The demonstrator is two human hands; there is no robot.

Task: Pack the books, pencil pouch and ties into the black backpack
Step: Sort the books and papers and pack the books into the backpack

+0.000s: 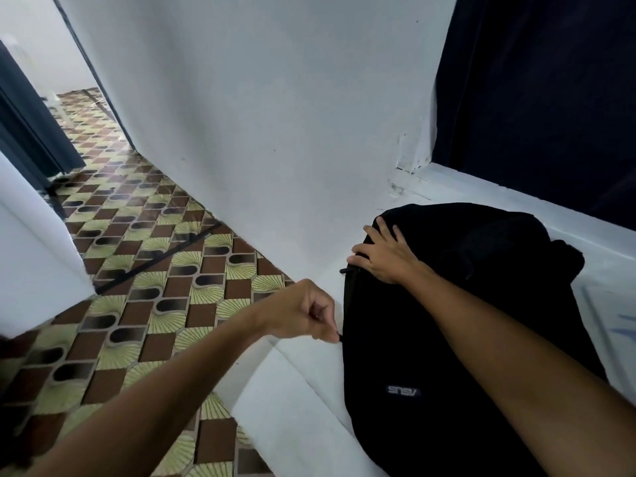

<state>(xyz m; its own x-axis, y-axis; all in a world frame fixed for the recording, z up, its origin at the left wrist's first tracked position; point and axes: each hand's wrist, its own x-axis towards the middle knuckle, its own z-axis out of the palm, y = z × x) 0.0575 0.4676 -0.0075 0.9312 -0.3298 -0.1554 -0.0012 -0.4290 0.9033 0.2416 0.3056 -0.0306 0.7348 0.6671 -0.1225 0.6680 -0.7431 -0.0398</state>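
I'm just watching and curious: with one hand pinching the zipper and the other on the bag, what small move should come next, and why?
Probably draw the zipper pull further along the side of the black backpack. The left hand already pinches it, and the right hand lies flat on the bag's top, steadying it. No books, pouch or ties are in view, so which way the zipper should run cannot be told.

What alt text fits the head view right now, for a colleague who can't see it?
A person's left hand pinches a zipper pull on the side of a black backpack lying on a white surface, while the right hand presses its top. Patterned floor tiles lie left.
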